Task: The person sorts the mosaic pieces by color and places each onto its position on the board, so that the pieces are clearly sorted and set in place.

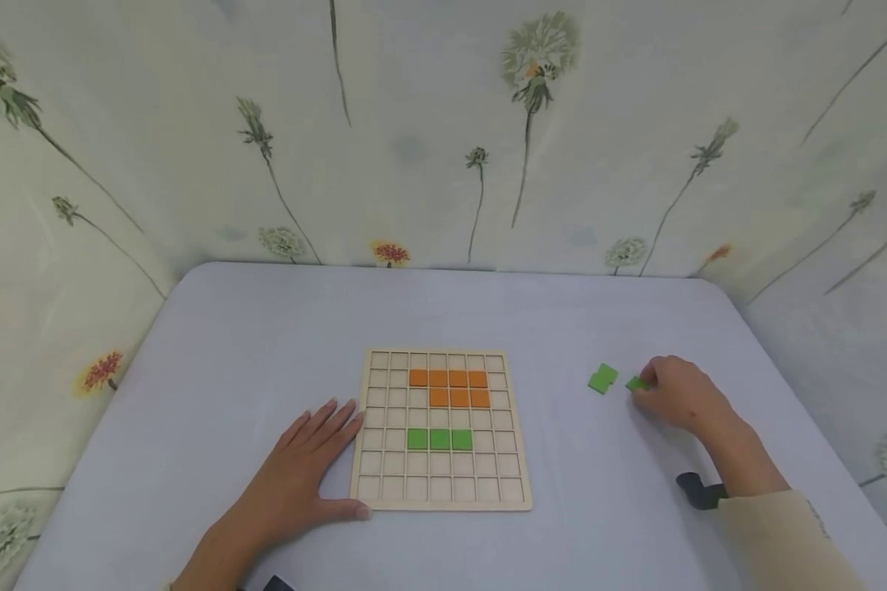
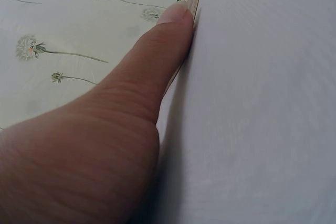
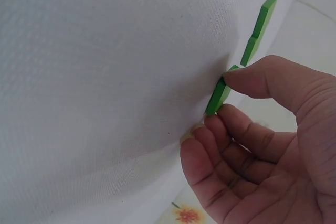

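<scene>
A wooden grid board [image 1: 443, 506] lies on the table, with several orange tiles [image 1: 458, 378] in two upper rows and three green tiles [image 1: 439, 439] side by side lower down. Along the board's left side rests my left hand [image 1: 303, 468], fingers straight and thumb at the lower left corner; the left wrist view shows that thumb [image 2: 152, 56] against the board's edge. To the right of the board, my right hand [image 1: 683, 398] pinches a green square tile [image 3: 219, 94] between thumb and fingers, close over the table. Other green tiles [image 1: 603, 378] lie just left of it, touching each other.
A white cloth [image 1: 266, 328] covers the table. Behind and at both sides hangs fabric [image 1: 413, 123] printed with dandelions. Dark straps [image 1: 701, 491] show at the wrists.
</scene>
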{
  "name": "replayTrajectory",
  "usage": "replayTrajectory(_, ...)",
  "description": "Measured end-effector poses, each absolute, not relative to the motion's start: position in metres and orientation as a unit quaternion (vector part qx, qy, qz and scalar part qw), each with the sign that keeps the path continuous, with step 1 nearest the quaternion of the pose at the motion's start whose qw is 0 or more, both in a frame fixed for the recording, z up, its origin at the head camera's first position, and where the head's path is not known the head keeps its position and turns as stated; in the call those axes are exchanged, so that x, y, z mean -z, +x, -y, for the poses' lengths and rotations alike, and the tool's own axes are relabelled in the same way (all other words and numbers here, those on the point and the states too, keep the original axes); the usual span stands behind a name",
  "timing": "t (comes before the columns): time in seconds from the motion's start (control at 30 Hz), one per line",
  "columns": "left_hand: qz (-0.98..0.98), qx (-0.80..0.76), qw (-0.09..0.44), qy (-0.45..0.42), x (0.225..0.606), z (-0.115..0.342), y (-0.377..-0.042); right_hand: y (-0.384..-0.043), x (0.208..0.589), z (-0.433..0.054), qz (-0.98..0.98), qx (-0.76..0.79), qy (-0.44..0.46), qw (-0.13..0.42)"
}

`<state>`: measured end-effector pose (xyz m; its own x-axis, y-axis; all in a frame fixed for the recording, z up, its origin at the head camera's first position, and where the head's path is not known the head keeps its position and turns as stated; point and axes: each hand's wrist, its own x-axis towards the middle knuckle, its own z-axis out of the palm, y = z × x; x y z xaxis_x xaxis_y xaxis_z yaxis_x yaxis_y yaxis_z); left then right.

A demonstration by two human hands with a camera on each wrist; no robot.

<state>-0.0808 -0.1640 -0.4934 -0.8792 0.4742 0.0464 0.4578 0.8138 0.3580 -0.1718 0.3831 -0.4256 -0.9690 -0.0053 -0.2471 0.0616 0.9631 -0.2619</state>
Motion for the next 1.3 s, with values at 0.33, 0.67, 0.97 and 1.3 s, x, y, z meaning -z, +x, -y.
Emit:
replayTrajectory(0.33,-0.954,-0.178,0.037,0.24,0.492,0.163,-0.083,-0.169,0.425,-0.383,-0.982,0.141,0.021,0.123)
replayTrajectory(0.67,-0.955,-0.178,0.042,0.235,0.488,0.164,-0.082,-0.163,0.427,-0.374,-0.983,0.144,0.023,0.113)
replayTrajectory(0.97,-0.952,-0.186,0.039,0.24,0.489,0.163,-0.082,-0.159,0.425,-0.36,-0.984,0.152,-0.016,0.093)
replayTrajectory(1.3,-0.954,-0.178,0.043,0.236,0.492,0.163,-0.083,-0.149,0.413,-0.329,-0.981,0.168,-0.089,0.05)
